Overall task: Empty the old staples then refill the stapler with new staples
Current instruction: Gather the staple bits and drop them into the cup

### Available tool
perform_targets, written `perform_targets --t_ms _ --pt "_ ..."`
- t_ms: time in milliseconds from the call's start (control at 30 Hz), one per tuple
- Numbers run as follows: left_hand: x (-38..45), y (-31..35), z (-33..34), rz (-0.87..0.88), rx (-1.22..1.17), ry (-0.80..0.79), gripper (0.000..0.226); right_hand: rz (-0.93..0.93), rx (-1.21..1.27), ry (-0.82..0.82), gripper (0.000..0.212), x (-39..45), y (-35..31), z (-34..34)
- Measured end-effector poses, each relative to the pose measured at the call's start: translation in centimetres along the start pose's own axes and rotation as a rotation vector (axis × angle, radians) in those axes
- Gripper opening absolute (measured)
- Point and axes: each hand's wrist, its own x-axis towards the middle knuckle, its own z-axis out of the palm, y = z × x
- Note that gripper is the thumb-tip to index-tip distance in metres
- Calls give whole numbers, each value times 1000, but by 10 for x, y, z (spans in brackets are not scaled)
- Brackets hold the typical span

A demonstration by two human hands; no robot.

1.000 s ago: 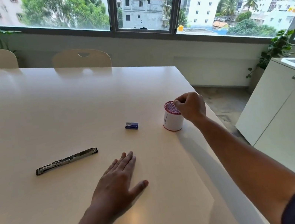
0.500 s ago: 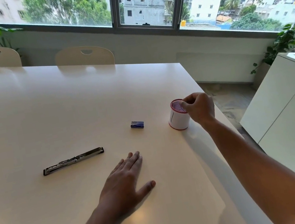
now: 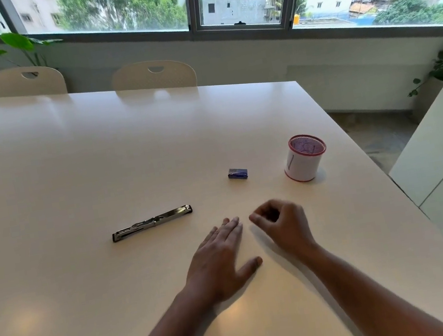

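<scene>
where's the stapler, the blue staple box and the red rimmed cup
stapler (image 3: 152, 222): head view, middle of its metal body, lying flat on the table
blue staple box (image 3: 237, 173): head view, centre of its top face
red rimmed cup (image 3: 302, 166): head view, white side wall below the rim

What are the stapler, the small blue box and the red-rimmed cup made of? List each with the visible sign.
Stapler: bare metal, glossy chrome-like finish; it shows bright reflections along its bar.
Small blue box: probably printed cardboard, going by its flat faces and sharp edges; too small to be sure.
Red-rimmed cup: the see-through top part looks like red wire mesh, with a white matte wrap, likely paper, around it.
</scene>
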Motion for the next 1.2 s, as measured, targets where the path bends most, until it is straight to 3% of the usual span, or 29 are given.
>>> perform_targets --t_ms 533,833,933,1033,1200 --pt "-57 -23 -14 -66 50 49 93 -266 -138 -47 9 -63 -8 12" --pt "-55 -25 -13 -59 61 30 94 -470 -593 -126 24 -52 -27 17" --pt "-57 -25 -13 -52 62 34 93 -399 -578 -154 29 -54 -24 18" --pt "-56 -25 -12 -35 60 29 93 -219 -413 -184 20 -47 -21 11" --pt "-49 -23 -10 -18 90 -56 96 -2 -215 -123 16 -17 -17 -7"
